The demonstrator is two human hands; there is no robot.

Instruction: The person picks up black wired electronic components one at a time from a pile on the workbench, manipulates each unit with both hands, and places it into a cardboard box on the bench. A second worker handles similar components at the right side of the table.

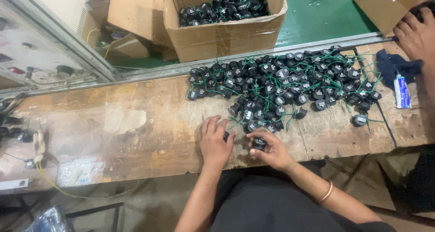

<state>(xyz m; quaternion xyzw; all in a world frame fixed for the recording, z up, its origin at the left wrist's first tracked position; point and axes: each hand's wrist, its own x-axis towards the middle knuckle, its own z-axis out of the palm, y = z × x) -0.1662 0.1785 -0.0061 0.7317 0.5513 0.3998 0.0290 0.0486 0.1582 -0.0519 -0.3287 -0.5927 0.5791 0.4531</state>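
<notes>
My right hand (270, 149) is closed around a small round black part (259, 143) near the front edge of the worn wooden bench (136, 123). My left hand (215, 141) lies palm down just left of it, its fingers over another small black part (226, 135) that is mostly hidden. Just beyond both hands spreads a large pile of the same black parts with green wires (290, 84).
A cardboard box (224, 32) full of the same parts stands on the green floor behind the bench. Another person's hand (416, 35) is at the far right, near a dark cloth (395, 65) and a small white tube (401, 92). A control panel (31, 55) is at the left.
</notes>
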